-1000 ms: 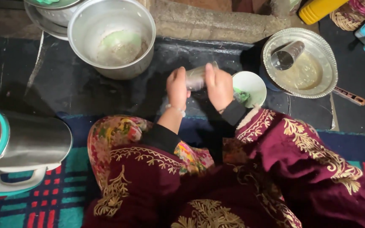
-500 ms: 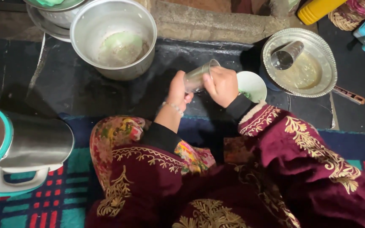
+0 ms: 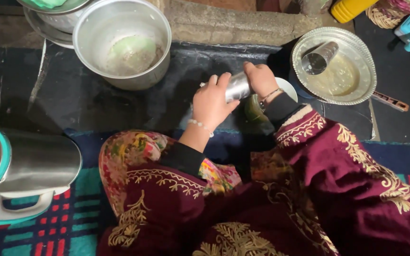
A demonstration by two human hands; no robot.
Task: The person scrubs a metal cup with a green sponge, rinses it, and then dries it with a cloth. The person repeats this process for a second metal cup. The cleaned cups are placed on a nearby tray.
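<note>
Tumbled sideways now, smooth steel cup [image 3: 237,86], both hands [image 3: 210,103] clasping

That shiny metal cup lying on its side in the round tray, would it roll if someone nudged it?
Probably. The metal cup lies on its side in the round tray, so it would likely roll in a curve, since it tapers. It looks thin-walled, so probably light. The tray seems wet, so it may be slippery.

no packages, labels, signs, screens visible
</note>
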